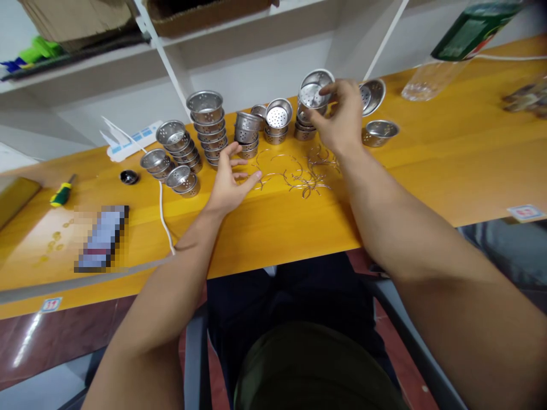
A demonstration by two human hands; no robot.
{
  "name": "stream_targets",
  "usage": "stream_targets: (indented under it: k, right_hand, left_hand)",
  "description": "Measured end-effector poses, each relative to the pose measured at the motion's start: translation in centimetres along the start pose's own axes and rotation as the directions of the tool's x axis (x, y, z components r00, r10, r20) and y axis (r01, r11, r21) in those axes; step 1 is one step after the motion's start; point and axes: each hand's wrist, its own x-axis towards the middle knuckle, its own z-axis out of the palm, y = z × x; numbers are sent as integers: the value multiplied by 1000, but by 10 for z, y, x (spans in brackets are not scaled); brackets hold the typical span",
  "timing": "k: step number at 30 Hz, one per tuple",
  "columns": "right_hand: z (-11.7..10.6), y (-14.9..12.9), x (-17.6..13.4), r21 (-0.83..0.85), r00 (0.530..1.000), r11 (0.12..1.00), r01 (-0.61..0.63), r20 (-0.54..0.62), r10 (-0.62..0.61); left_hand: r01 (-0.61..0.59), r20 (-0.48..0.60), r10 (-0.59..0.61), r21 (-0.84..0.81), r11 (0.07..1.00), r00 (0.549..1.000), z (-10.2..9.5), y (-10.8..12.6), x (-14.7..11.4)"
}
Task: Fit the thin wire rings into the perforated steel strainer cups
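Upper centre, my right hand (pixel 339 117) pinches a round, perforated silver-metal cup (pixel 310 95), likely light, stiff, best rim-held, my left hand (pixel 228 185) spread.

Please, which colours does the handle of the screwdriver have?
The screwdriver's handle is green and yellow, seen best in the head view.

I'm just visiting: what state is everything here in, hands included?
Left hand: open, fingers spread, nothing visibly held
Right hand: gripping a metal cup by its edge
Tall cup stack: nested, mouths up
Cup behind the right wrist: tipped
Rightmost cup: upright, mouth up
Wire pieces: curved, loose, scattered
Phone: lying flat, screen blurred out
Screwdriver: lying down
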Motion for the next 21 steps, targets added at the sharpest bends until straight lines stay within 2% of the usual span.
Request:
stream_targets:
  k: [5,11,13,15,17,18,19,21]
  right_hand:
    - [7,8,3,-127,991,987,-98,79,108]
    - [20,9,0,-167,978,970,-177,82,193]
    - [16,7,-1,-117,985,982,-146,78,156]
    - [5,-1,-2,-25,999,999,-35,17,36]
    - [-7,-13,-2,83,994,992,100,-61,-95]
    - [-12,-19,-3,130,989,982,139,-60,-132]
    - [-15,-25,-5,165,988,975,151,-10,-151]
    - [-14,-32,-9,149,962,980,134,220,-165]
  left_hand:
    - [4,-11,-5,-19,1000,1000,-1,-4,1]
    - [49,-1,-49,12,999,999,-2,9,0]
    - [72,-9,-72,50,996,997,-3,18,0]
    - [78,-12,-77,104,992,997,-6,27,0]
    - [67,13,-70,177,982,997,-12,36,0]
    - [60,36,-69,221,974,997,-16,40,0]
    - [57,65,-76,265,963,995,-19,43,0]
    - [67,135,-120,341,938,984,-25,48,0]
